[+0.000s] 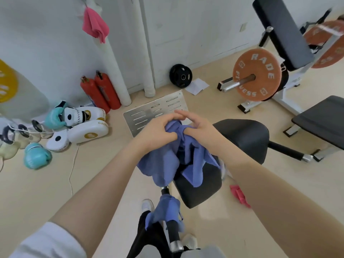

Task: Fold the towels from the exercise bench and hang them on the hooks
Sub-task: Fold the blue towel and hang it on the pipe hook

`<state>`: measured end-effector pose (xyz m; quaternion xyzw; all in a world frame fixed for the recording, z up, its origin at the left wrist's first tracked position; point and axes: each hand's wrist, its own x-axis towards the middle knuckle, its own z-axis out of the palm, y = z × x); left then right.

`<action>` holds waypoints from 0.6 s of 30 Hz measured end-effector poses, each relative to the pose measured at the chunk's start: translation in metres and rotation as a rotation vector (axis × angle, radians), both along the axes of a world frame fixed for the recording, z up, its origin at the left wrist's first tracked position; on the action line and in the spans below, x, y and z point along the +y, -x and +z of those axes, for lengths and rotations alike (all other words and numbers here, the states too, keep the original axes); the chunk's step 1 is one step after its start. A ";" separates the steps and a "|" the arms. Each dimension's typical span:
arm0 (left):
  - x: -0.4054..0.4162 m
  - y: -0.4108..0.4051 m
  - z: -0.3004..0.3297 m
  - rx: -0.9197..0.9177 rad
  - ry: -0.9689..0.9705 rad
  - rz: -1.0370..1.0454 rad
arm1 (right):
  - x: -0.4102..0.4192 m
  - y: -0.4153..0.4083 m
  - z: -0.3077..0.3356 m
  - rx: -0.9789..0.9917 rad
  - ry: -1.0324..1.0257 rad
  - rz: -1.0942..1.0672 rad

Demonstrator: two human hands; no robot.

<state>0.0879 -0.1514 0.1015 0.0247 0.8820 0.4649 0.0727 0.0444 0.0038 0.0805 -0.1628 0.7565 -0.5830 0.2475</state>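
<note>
I see my left hand (pixel 158 131) and right hand (pixel 197 127) both pinching the bunched blue towel (pixel 167 161) above the black table (pixel 242 138).

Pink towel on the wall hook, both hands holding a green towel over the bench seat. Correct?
Not quite: the head view shows the towel held by the left hand and right hand is blue, not green. The pink towel does hang on the wall, above the bench seat.

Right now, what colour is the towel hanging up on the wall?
Pink; the hanging towel shows best in the head view, upper left.
</note>
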 end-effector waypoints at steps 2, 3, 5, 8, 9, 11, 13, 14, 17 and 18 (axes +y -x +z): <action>-0.006 -0.010 0.011 -0.020 -0.059 -0.031 | 0.003 -0.002 0.004 -0.036 0.025 0.071; -0.010 -0.014 0.013 -0.040 -0.068 -0.030 | 0.004 -0.003 0.006 -0.060 0.006 0.133; -0.015 -0.020 0.014 -0.095 -0.004 -0.038 | 0.002 -0.007 0.004 -0.111 -0.068 0.238; -0.020 -0.026 0.004 -0.142 0.077 0.038 | -0.007 -0.015 -0.005 -0.064 -0.156 0.229; -0.022 -0.028 -0.001 -0.120 0.089 0.101 | -0.011 -0.017 -0.007 -0.062 -0.118 0.180; -0.025 -0.031 -0.008 -0.058 0.125 0.224 | -0.014 -0.020 -0.006 -0.164 0.068 0.046; -0.029 -0.033 -0.013 -0.008 0.152 0.308 | -0.015 -0.018 -0.004 -0.323 0.263 -0.050; -0.031 -0.034 -0.014 0.002 0.144 0.342 | -0.014 -0.014 -0.006 -0.381 0.312 -0.093; -0.045 -0.037 -0.018 -0.055 0.061 0.346 | -0.012 -0.008 -0.001 -0.506 0.352 -0.194; -0.051 -0.039 -0.021 -0.103 0.018 0.317 | -0.011 -0.008 0.002 -0.533 0.381 -0.205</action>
